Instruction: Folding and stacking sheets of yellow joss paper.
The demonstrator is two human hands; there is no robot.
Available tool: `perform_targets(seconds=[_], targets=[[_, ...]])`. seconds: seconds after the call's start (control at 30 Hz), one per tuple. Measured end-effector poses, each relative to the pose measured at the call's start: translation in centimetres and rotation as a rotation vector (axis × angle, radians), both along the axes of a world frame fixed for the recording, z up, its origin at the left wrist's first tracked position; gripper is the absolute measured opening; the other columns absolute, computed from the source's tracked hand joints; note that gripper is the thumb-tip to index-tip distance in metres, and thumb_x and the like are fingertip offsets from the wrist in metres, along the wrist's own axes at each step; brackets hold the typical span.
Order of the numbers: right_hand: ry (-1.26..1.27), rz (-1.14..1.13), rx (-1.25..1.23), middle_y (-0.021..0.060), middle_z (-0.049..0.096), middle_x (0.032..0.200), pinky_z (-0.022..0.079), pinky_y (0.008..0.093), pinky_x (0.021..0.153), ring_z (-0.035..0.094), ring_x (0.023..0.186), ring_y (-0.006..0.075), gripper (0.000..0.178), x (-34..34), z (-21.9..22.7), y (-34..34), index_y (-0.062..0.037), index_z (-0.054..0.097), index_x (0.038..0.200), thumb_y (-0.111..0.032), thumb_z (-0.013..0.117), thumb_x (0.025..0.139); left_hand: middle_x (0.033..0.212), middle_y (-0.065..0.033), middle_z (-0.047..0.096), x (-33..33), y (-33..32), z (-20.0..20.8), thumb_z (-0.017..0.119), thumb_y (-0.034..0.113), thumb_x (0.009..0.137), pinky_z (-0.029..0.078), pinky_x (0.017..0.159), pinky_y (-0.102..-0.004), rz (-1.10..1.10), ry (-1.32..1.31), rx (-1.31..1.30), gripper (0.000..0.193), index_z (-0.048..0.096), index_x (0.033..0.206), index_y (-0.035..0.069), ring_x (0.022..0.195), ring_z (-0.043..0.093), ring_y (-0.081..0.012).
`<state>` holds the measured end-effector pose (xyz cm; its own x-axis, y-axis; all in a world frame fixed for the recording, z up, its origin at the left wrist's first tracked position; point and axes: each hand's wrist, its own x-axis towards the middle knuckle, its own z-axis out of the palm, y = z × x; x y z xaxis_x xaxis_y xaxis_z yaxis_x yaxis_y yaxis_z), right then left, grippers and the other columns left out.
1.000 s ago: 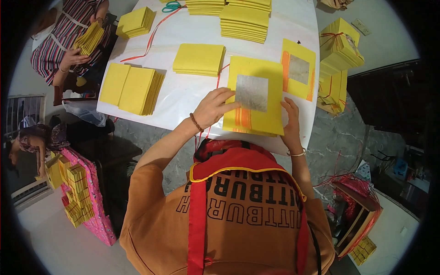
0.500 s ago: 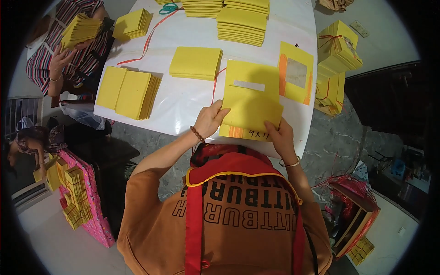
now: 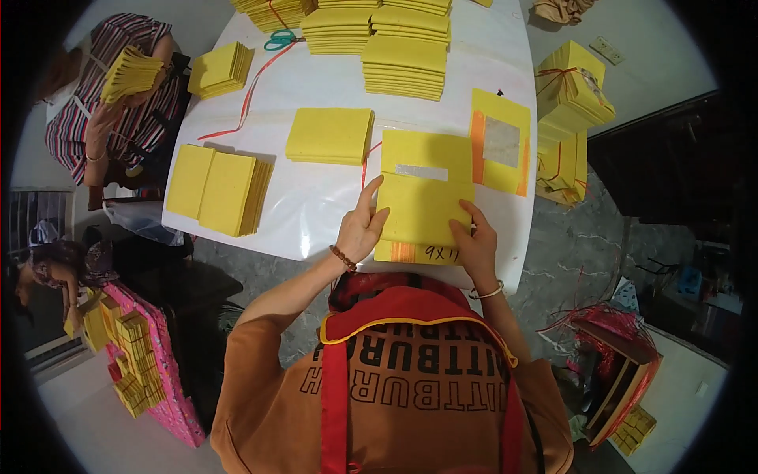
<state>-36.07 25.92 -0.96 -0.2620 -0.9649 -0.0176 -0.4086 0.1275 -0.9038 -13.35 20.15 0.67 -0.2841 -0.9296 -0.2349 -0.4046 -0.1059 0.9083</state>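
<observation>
Folded yellow paper (image 3: 422, 209) covers all but a narrow strip of the silver patch (image 3: 421, 172), and black writing (image 3: 442, 253) runs in under the person's right hand (image 3: 479, 246), its end hidden. The upper edge of the view cuts off the farthest yellow piles (image 3: 272, 12), while at the left a co-worker's (image 3: 114, 150) head partly fades into the dark rim. The yellow bundles (image 3: 634, 430) at the lower right are too small to count.

Green-handled scissors (image 3: 289, 38), crumpled brown paper (image 3: 562, 9), 1 wall socket (image 3: 607, 51), patterned pink cloth (image 3: 178, 403) (far left).
</observation>
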Motion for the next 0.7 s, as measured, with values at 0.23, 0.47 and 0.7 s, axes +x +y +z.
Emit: perform_targets(seconds=[0.23, 0.47, 0.7], targets=[[0.037, -0.006, -0.013, 0.011, 0.063, 0.103, 0.048, 0.0244, 0.072, 0.059, 0.084, 0.0132, 0.039, -0.1, -0.3, -0.4, -0.0004, 0.055, 0.119, -0.008, 0.062, 0.081, 0.104, -0.0139, 0.054, -1.9, -0.3, 3.5, 0.063, 0.017, 0.078, 0.038, 0.08, -0.0432, -0.088, -0.466, -0.958, 0.053, 0.046, 0.128, 0.009, 0.098, 0.051, -0.0299], [-0.026, -0.073, 0.018, 0.0188, 0.063, 0.103, 0.048, 0.0334, 0.079, 0.062, 0.092, 0.0281, 0.037, 0.5, 0.2, -0.5, -0.0015, 0.058, 0.114, -0.014, 0.064, 0.079, 0.131, -0.0168, 0.041, -5.6, -0.7, 1.1, 0.064, 0.037, 0.077, 0.026, 0.101, -0.0491, -0.475, -0.445, -0.832, 0.06, 0.047, 0.128, 0.01, 0.123, 0.034, -0.0367], [0.679, 0.057, -0.155, 0.0179, 0.038, 0.135, 0.035, 0.046, 0.095, 0.043, 0.119, 0.0335, 0.048, 3.0, 2.8, 0.0, -0.008, 0.049, 0.125, -0.026, 0.06, 0.082, 0.137, -0.0161, 0.035, -5.4, -0.5, -0.4, 0.058, 0.041, 0.08, 0.023, 0.103, -0.0502, -0.522, -0.568, -0.8, 0.058, 0.046, 0.129, 0.011, 0.128, 0.028, -0.0355]])
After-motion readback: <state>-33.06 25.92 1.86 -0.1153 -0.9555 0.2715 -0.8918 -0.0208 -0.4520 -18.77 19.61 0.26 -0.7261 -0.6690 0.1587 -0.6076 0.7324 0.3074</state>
